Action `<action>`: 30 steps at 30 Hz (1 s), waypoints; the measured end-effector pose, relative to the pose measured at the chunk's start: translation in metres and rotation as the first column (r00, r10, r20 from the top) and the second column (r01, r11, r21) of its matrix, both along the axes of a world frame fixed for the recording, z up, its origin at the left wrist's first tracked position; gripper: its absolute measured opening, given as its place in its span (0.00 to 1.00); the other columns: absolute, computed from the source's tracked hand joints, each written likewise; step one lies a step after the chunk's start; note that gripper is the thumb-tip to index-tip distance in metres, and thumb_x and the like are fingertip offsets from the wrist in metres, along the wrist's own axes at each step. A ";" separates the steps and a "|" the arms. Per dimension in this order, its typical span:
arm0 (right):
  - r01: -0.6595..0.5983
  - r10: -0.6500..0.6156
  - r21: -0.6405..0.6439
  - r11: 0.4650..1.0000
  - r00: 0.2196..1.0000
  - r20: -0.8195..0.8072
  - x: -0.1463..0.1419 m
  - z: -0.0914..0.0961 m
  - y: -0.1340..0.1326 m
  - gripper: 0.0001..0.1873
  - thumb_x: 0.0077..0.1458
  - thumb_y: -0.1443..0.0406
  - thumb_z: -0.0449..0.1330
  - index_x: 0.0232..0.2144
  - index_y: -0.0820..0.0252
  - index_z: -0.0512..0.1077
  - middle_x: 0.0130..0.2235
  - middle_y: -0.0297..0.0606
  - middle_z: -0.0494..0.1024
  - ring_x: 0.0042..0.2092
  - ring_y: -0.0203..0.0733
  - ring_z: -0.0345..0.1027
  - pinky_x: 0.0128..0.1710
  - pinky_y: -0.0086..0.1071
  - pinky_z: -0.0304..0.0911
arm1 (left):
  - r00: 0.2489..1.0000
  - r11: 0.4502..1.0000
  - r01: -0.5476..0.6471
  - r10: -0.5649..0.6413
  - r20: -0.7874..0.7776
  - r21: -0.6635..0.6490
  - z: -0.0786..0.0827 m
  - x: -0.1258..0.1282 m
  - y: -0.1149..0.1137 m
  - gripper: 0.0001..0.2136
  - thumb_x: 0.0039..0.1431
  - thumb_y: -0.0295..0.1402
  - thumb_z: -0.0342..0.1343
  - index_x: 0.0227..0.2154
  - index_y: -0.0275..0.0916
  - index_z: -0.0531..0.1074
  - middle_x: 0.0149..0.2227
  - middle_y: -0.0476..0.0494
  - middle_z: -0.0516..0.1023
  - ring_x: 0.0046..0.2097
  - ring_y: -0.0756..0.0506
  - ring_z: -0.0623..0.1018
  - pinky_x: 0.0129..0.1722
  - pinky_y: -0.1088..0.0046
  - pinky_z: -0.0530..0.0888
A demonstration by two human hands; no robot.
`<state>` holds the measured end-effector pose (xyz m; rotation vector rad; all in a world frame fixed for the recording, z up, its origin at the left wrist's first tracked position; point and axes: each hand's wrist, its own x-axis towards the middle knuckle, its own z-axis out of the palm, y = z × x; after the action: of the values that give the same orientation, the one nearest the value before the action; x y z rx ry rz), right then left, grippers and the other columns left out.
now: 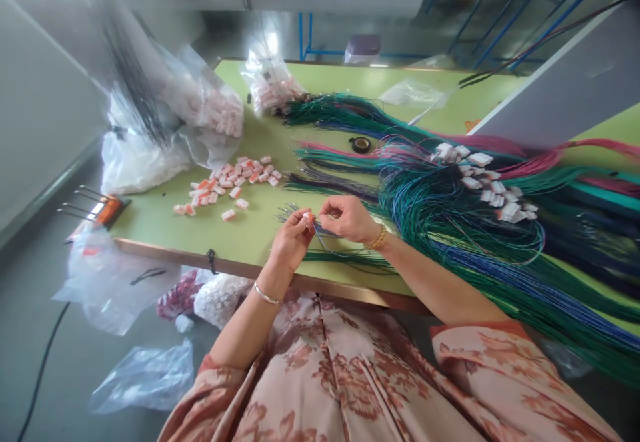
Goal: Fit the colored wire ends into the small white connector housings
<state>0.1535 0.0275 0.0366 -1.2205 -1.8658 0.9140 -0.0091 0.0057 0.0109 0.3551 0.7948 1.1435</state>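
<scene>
My left hand [293,239] is closed in a pinch on a small white and orange connector [309,217] just above the green table [250,235]. My right hand [347,219] is closed beside it, fingers pinching thin wires [300,214] that run into that connector. Both hands sit near the table's front edge. A scatter of several loose white and orange connectors [227,185] lies to the left of my hands.
Thick bundles of green, blue and pink wires [450,229] with white connectors [493,185] cover the table's right side. Clear bags of connectors [210,109] stand at the back left. A roll of black tape [360,144] lies mid-table. Plastic bags [145,375] lie on the floor.
</scene>
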 end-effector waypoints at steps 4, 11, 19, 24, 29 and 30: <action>0.018 -0.019 0.047 0.999 0.999 0.031 0.000 -0.005 -0.003 0.06 0.45 0.65 0.59 0.22 0.63 0.71 0.20 0.29 0.66 0.23 0.29 0.52 0.24 0.25 0.49 | 1.000 1.000 0.000 0.000 -0.014 -0.005 -0.002 0.001 0.000 0.09 0.50 0.24 0.63 0.35 0.36 0.73 0.31 0.48 0.75 0.30 0.55 0.74 0.36 0.78 0.72; 0.049 -0.058 0.093 0.994 0.994 0.095 -0.001 -0.007 -0.005 0.05 0.44 0.65 0.59 0.22 0.62 0.71 0.21 0.30 0.68 0.23 0.29 0.53 0.24 0.26 0.49 | 1.000 1.000 -0.013 0.013 -0.017 -0.004 0.000 0.003 0.000 0.09 0.49 0.24 0.63 0.34 0.36 0.74 0.30 0.49 0.75 0.30 0.55 0.73 0.33 0.80 0.71; 0.062 -0.070 0.097 0.993 0.994 0.085 -0.006 -0.008 -0.008 0.08 0.47 0.63 0.59 0.21 0.62 0.71 0.20 0.30 0.67 0.22 0.29 0.52 0.24 0.26 0.49 | 0.993 0.996 -0.043 0.051 -0.109 0.073 -0.002 0.004 -0.003 0.10 0.46 0.28 0.67 0.32 0.36 0.74 0.30 0.49 0.76 0.30 0.55 0.73 0.36 0.77 0.70; -0.016 -0.013 0.239 0.971 0.993 0.120 -0.005 -0.013 -0.008 0.09 0.52 0.64 0.56 0.23 0.62 0.70 0.23 0.34 0.70 0.24 0.31 0.57 0.26 0.26 0.52 | 0.981 0.993 -0.083 0.096 -0.169 0.082 -0.002 0.007 -0.005 0.12 0.41 0.30 0.70 0.30 0.36 0.74 0.27 0.50 0.76 0.28 0.55 0.71 0.34 0.76 0.68; -0.141 -0.004 0.419 0.897 0.945 0.327 -0.004 -0.015 -0.009 0.12 0.57 0.65 0.52 0.24 0.61 0.69 0.25 0.37 0.69 0.27 0.35 0.58 0.30 0.30 0.52 | 0.981 0.993 -0.085 0.098 -0.168 0.084 0.000 0.009 -0.006 0.12 0.41 0.30 0.69 0.30 0.35 0.74 0.26 0.51 0.75 0.27 0.55 0.70 0.34 0.76 0.68; -0.147 -0.008 0.414 0.899 0.937 0.350 -0.004 -0.015 -0.009 0.12 0.57 0.65 0.51 0.24 0.60 0.68 0.25 0.38 0.69 0.28 0.36 0.58 0.30 0.30 0.52 | 0.977 0.992 -0.087 0.103 -0.188 0.092 0.000 0.010 -0.006 0.12 0.42 0.30 0.69 0.30 0.36 0.74 0.26 0.51 0.74 0.27 0.55 0.70 0.34 0.76 0.68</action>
<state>0.1493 0.0182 0.0216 -1.0819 -2.2490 0.2888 0.0006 -0.0005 0.0112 0.5073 0.9439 1.2471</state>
